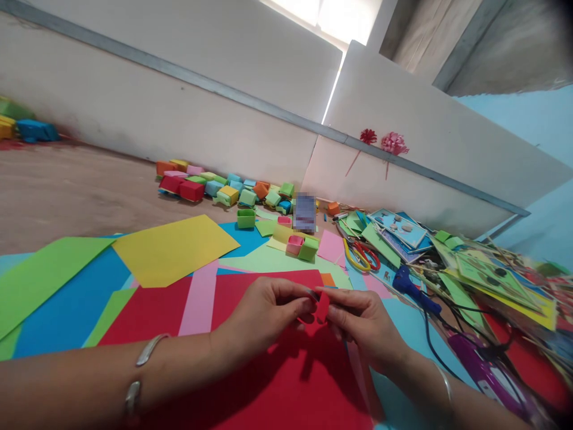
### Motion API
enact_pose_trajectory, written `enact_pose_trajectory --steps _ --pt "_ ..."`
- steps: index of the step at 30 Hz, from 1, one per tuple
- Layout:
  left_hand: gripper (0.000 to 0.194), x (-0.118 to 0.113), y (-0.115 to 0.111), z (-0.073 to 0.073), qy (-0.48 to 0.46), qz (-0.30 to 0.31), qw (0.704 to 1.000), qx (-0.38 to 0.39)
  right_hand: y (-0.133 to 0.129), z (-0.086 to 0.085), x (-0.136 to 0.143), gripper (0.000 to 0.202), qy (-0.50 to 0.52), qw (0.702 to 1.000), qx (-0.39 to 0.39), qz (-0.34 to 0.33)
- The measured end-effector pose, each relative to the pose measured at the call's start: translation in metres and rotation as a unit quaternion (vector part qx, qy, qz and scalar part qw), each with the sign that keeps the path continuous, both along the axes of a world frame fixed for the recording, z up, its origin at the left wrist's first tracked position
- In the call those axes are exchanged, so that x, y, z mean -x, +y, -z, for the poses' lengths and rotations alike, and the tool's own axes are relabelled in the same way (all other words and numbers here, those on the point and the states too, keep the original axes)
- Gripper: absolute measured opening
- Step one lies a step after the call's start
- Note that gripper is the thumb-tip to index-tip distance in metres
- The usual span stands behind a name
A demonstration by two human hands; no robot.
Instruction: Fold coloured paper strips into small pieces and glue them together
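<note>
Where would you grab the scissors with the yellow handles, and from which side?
By the yellow loops, probably from above and the near side with the right hand: the loops face the person and the blades point away. I'd keep clear of the red-handled scissors close on the right.

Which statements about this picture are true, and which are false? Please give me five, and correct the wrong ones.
1. The left hand and the right hand both touch a small red paper piece. True.
2. The right hand holds the blue glue gun. False: it lies to the right of that hand, untouched.
3. The large yellow sheet is cut into a full circle. False: it has straight edges and corners.
4. The pink flower is to the right of the red flower. True.
5. Only the right arm wears a bracelet. False: the left arm wears bracelets too.
</note>
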State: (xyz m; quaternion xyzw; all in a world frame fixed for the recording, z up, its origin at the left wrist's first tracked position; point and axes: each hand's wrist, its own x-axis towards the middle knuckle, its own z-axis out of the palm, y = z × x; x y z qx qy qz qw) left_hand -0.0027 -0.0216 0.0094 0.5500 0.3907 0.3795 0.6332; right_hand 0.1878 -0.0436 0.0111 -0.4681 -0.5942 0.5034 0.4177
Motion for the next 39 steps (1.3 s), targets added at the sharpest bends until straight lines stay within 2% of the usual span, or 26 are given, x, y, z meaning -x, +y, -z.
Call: enact_pose_trajectory --steps 3,6,9,11,13,17,20,24,26,30,34,39 --pt "0.02 0.0 0.0 -0.002 -0.007 0.017 1.0 0.014 0.0 0.003 -0.001 0.024 -0.006 0.999 -0.051 -0.001" --pt "0.018 0.0 -0.001 -0.003 -0.033 0.032 0.997 0.054 -0.001 0.003 -0.001 0.026 -0.047 0.984 -0.173 -0.013" --pt "0.022 0.001 -0.003 0.0 -0.092 0.042 0.987 0.128 -0.003 0.002 -0.002 0.041 -0.119 0.939 -0.322 -0.014" --pt "0.024 0.002 -0.004 0.002 -0.126 0.048 0.979 0.154 -0.004 0.001 -0.002 0.044 -0.162 0.911 -0.38 -0.006" --pt "0.026 0.003 -0.005 0.003 -0.122 0.052 0.981 0.142 -0.006 0.002 -0.002 0.045 -0.195 0.89 -0.412 0.004" --pt "0.03 0.001 -0.004 0.002 -0.054 0.033 0.994 0.087 -0.006 0.007 -0.001 0.047 -0.221 0.854 -0.47 0.011" --pt "0.021 0.0 -0.002 0.0 -0.008 -0.002 0.999 0.047 -0.006 0.008 0.001 0.038 -0.207 0.87 -0.447 0.008" --pt "0.016 -0.001 -0.002 -0.003 0.03 -0.031 0.999 -0.003 -0.006 0.005 0.005 0.024 -0.179 0.933 -0.31 0.046" --pt "0.015 -0.002 -0.003 -0.004 0.036 -0.036 0.999 -0.013 -0.007 0.005 0.007 0.02 -0.171 0.947 -0.264 0.064" --pt "0.016 -0.003 -0.006 -0.003 0.048 -0.038 0.998 -0.008 -0.007 0.006 0.01 0.011 -0.172 0.939 -0.29 0.071" --pt "0.018 -0.004 -0.007 0.001 0.067 -0.035 0.997 0.007 -0.008 0.005 0.012 0.013 -0.165 0.938 -0.299 0.057" --pt "0.026 -0.003 -0.009 0.004 0.097 -0.024 0.995 0.026 -0.008 0.004 0.016 0.013 -0.137 0.942 -0.298 0.07"
